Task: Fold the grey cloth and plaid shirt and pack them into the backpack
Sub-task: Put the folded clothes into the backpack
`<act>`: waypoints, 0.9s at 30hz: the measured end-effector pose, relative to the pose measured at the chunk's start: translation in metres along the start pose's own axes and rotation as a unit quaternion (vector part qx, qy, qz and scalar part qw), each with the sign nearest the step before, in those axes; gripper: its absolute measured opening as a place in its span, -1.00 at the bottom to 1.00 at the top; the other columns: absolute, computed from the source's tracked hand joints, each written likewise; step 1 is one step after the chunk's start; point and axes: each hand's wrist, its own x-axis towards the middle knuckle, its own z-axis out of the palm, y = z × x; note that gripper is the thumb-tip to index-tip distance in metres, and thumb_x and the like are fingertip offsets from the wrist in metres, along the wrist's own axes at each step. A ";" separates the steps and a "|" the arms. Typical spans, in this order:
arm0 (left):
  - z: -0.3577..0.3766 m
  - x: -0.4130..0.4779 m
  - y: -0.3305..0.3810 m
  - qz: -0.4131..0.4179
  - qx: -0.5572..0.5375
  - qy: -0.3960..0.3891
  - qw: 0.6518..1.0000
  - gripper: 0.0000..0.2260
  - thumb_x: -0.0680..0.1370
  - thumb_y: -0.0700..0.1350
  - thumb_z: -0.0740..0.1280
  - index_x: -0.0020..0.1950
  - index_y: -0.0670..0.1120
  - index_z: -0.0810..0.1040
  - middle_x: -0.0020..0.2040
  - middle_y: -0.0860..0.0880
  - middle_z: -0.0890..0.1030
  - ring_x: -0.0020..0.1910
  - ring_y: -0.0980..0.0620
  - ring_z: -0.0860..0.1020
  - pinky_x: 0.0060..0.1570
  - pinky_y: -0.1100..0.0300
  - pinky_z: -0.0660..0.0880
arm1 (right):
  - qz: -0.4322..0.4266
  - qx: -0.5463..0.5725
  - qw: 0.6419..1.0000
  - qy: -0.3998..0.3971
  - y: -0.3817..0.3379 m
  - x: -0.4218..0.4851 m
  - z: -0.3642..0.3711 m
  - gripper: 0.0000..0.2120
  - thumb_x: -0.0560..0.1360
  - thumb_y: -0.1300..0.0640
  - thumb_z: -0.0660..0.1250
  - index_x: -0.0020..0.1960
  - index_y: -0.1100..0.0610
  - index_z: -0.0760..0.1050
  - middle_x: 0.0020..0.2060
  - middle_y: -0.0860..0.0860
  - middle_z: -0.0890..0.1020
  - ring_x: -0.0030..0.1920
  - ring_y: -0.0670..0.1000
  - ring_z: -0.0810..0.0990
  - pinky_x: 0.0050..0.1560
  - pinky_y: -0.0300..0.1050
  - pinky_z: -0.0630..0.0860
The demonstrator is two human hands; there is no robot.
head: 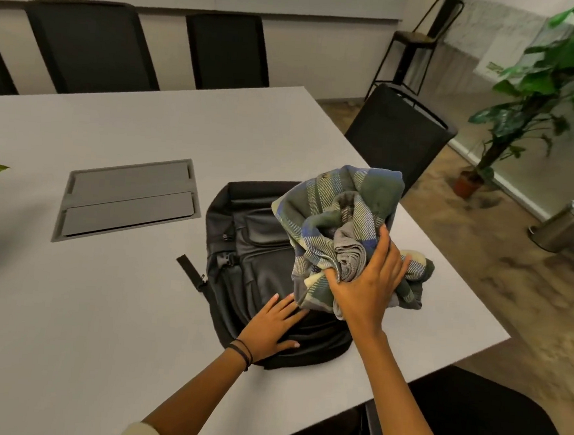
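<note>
A black backpack (pixel 256 242) lies flat on the grey table (pixel 100 305) near its right corner. On its right half sits a crumpled bundle: the green, blue and cream plaid shirt (pixel 348 201) wrapped around the grey cloth (pixel 349 253). My right hand (pixel 366 285) grips the front of this bundle, fingers closed on both fabrics. My left hand (pixel 270 326) rests flat on the backpack's near end, fingers spread, holding nothing.
A recessed grey cable hatch (pixel 129 201) is set in the table left of the backpack. Black chairs (pixel 398 133) stand around the table, one at the right edge, one close to me. A potted plant (pixel 528 99) and metal bin (pixel 570 226) stand on the floor, right.
</note>
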 end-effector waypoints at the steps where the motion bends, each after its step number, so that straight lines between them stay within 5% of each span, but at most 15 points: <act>1: 0.002 0.002 -0.001 -0.002 0.021 -0.021 1.000 -0.44 0.51 0.27 -0.01 0.41 0.02 0.34 0.34 -0.01 0.48 0.36 -0.03 0.41 0.34 -0.08 0.22 | 0.004 0.000 1.000 0.004 0.004 0.000 -0.004 -0.03 0.20 -0.14 0.45 0.44 0.09 0.04 0.29 0.24 0.39 0.34 0.23 0.31 0.44 0.21 0.05; 5: 0.002 0.008 -0.005 0.018 0.040 0.008 0.999 -0.52 0.61 0.16 -0.16 0.34 0.10 0.43 0.29 0.05 0.52 0.29 0.01 0.49 0.19 -0.02 0.46 | 0.020 0.008 1.000 0.019 0.017 -0.001 -0.014 -0.04 0.19 -0.12 0.44 0.44 0.10 0.06 0.29 0.23 0.38 0.33 0.23 0.31 0.44 0.21 0.05; 10: -0.015 0.009 -0.006 0.044 0.032 0.024 0.998 -0.59 0.52 0.08 0.02 0.29 0.14 0.48 0.23 0.15 0.56 0.21 0.09 0.54 0.11 0.08 0.55 | 0.041 0.027 0.998 0.033 0.028 -0.001 -0.023 -0.05 0.21 -0.19 0.41 0.44 0.09 0.05 0.30 0.24 0.37 0.34 0.23 0.30 0.45 0.17 0.05; 13: -0.026 0.011 -0.011 0.014 -0.013 0.089 0.996 -0.59 0.59 0.09 -0.04 0.36 0.09 0.42 0.32 0.11 0.50 0.32 0.09 0.45 0.27 0.04 0.43 | 0.052 0.042 0.997 0.044 0.029 0.000 -0.029 -0.07 0.23 -0.24 0.32 0.44 0.12 0.05 0.30 0.24 0.37 0.34 0.21 0.30 0.45 0.17 0.04; 16: -0.044 0.020 -0.018 -0.006 -0.091 0.147 0.985 -0.38 0.56 0.23 -0.22 0.35 0.03 0.45 0.32 0.01 0.50 0.34 0.03 0.43 0.34 0.11 0.31 | 0.059 0.051 0.995 0.053 0.032 0.002 -0.033 -0.07 0.23 -0.23 0.33 0.45 0.15 0.06 0.29 0.24 0.37 0.34 0.20 0.30 0.45 0.18 0.07; 22: -0.093 0.036 -0.037 -0.045 -0.055 0.205 0.976 -0.31 0.48 0.33 -0.25 0.15 -0.02 0.53 -0.01 -0.11 0.65 -0.04 -0.16 0.61 -0.18 0.06 0.47 | 0.077 0.105 0.988 0.087 0.028 0.012 -0.041 -0.07 0.25 -0.18 0.36 0.46 0.13 0.05 0.31 0.23 0.34 0.35 0.14 0.25 0.36 0.32 0.20; 27: -0.136 0.057 -0.064 -0.132 -0.094 0.266 0.950 -0.57 0.60 0.14 0.05 0.25 -0.08 0.51 0.06 -0.22 0.63 0.00 -0.25 0.58 -0.07 -0.03 0.49 | 0.078 0.123 0.985 0.098 0.022 0.017 -0.042 -0.07 0.25 -0.15 0.38 0.47 0.11 0.03 0.33 0.21 0.31 0.36 0.12 0.23 0.33 0.33 0.23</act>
